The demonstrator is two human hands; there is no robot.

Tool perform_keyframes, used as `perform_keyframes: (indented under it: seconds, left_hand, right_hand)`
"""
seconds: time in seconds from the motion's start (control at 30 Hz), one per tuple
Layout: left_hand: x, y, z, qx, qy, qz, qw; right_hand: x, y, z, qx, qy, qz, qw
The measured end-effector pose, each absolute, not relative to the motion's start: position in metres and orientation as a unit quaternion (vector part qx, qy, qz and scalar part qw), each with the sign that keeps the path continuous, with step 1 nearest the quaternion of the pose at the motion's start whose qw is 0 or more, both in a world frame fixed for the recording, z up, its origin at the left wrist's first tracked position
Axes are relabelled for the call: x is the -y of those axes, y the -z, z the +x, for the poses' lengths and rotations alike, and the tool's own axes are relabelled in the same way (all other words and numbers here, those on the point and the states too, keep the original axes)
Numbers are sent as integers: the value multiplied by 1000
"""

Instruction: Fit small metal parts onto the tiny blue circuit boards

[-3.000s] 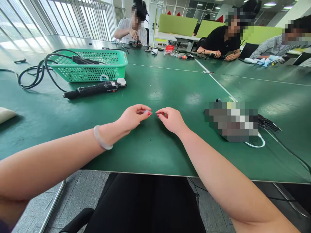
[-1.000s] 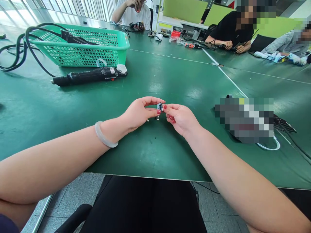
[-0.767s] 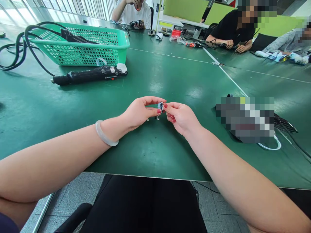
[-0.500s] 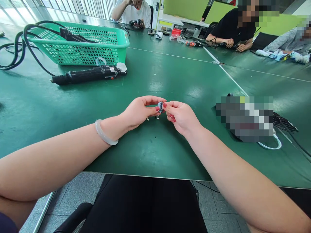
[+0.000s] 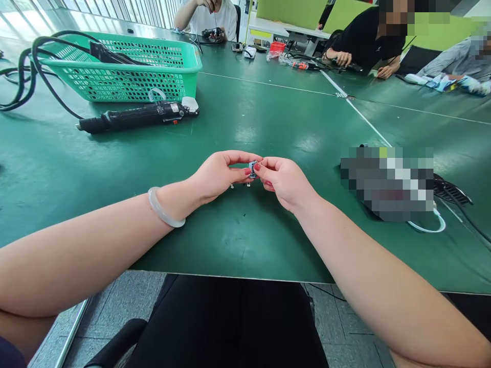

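Between my hands, just above the green table [image 5: 215, 245], is a small blue-grey part [image 5: 252, 169] with dark and metallic details. My left hand [image 5: 218, 174] pinches it from the left, thumb below and fingers above. From the right, the thumb and index finger of my right hand [image 5: 282, 179] press on its edge, covering part of it. A small metal loop [image 5: 248, 184] shows just below the part; whether the two are joined I cannot tell. The part is too small to name more exactly.
A black electric screwdriver [image 5: 134, 116] lies before a green mesh basket [image 5: 126, 82] holding cables and another dark tool. A blurred-out dark object [image 5: 387, 184] with a white cable stands at right. Other people work across the table; a red box [image 5: 276, 47] sits far off.
Three seconds ago my hands were apart; now they meet on the part. Over the last second my right thumb has shifted slightly left across it. The view has tilted downward.
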State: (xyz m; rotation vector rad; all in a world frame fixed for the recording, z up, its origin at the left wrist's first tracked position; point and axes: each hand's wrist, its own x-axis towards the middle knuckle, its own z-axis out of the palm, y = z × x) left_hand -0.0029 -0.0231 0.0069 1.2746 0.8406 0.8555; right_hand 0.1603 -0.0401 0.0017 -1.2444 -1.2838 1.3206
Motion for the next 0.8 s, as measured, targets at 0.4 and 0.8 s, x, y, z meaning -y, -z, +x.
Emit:
perform_keyframes:
  seconds: [0.4, 0.8]
  left_hand:
    - [16, -8, -5, -385, -447, 480, 650]
    - [13, -8, -6, -457, -456, 444, 622]
  right_hand:
    - [37, 5, 163, 611, -363, -560, 426]
    - [39, 8, 155, 765, -163, -559, 276]
